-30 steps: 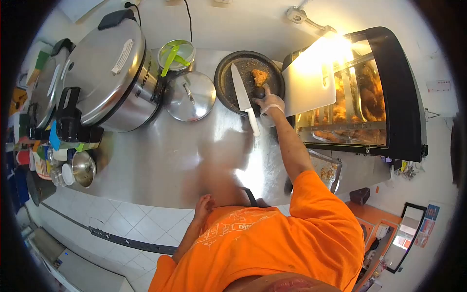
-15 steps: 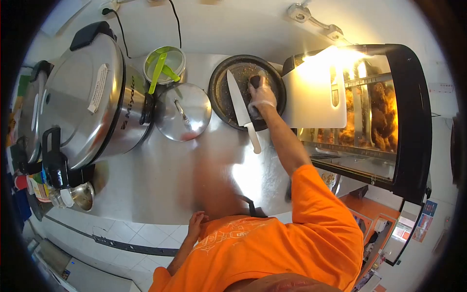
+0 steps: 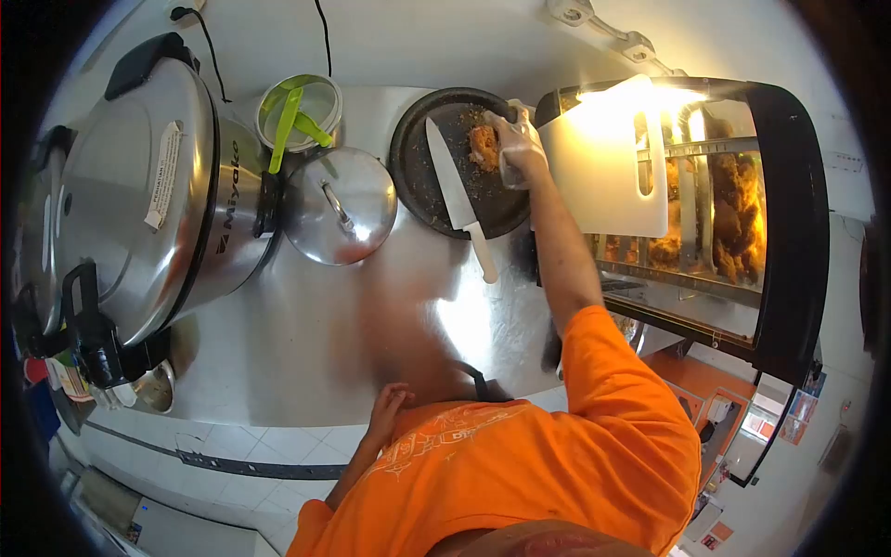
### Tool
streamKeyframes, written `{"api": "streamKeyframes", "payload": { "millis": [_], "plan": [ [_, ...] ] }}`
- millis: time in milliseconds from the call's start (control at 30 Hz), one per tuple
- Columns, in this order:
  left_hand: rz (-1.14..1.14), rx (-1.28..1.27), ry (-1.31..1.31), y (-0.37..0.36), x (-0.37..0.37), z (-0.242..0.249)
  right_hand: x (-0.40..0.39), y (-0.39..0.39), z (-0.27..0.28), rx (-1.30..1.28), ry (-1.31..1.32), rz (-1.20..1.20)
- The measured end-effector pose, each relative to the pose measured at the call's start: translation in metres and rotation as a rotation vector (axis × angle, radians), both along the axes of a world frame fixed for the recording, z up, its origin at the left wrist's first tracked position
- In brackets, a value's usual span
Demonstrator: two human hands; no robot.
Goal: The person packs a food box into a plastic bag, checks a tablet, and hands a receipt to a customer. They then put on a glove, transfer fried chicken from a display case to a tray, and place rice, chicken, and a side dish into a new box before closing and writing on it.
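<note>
My right hand (image 3: 522, 148), in a clear plastic glove, is at the right side of a round black pan (image 3: 406, 193). Its fingers are closed against a browned piece of fried chicken (image 3: 483, 148); part of the grip is hidden by the hand itself. Left of the chicken, a large knife (image 3: 449, 176) lies across the pan, its white handle sticking out over the near rim. My left hand (image 3: 390, 408) hangs bare beside my shirt at the counter's front edge, fingers loosely apart and holding nothing.
Right of the pan, a white cutting board (image 3: 594, 176) leans on a lit glass warmer (image 3: 789, 223) with fried pieces inside. A metal lid (image 3: 357, 200), a pot with green-handled utensils (image 3: 325, 97) and a big Miyako pressure cooker (image 3: 130, 204) stand to the left on the steel counter (image 3: 297, 334).
My right hand has moved from over the middle of the pan toward its right rim, and the chicken piece now shows. The view has shifted slightly. My left hand stays low.
</note>
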State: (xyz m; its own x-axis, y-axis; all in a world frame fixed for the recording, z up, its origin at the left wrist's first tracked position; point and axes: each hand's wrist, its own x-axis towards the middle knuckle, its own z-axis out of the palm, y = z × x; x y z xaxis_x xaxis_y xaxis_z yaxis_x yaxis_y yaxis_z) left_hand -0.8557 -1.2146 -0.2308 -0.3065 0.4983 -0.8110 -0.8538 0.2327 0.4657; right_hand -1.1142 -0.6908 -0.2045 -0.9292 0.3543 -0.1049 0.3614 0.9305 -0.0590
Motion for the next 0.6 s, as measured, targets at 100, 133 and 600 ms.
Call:
{"api": "streamKeyframes", "payload": {
  "millis": [100,133,600],
  "plan": [
    [0.141,0.066,-0.066,-0.014,0.020,-0.027,0.006,-0.050,-0.003,-0.378,0.045,-0.645],
    [0.105,0.046,-0.055,-0.026,0.029,-0.023,0.008,-0.033,-0.014,-0.346,0.052,-0.586],
    [0.192,0.097,0.037,-0.030,0.041,-0.029,-0.004,0.003,0.015,-0.360,-0.090,-0.107]
  ]
}}
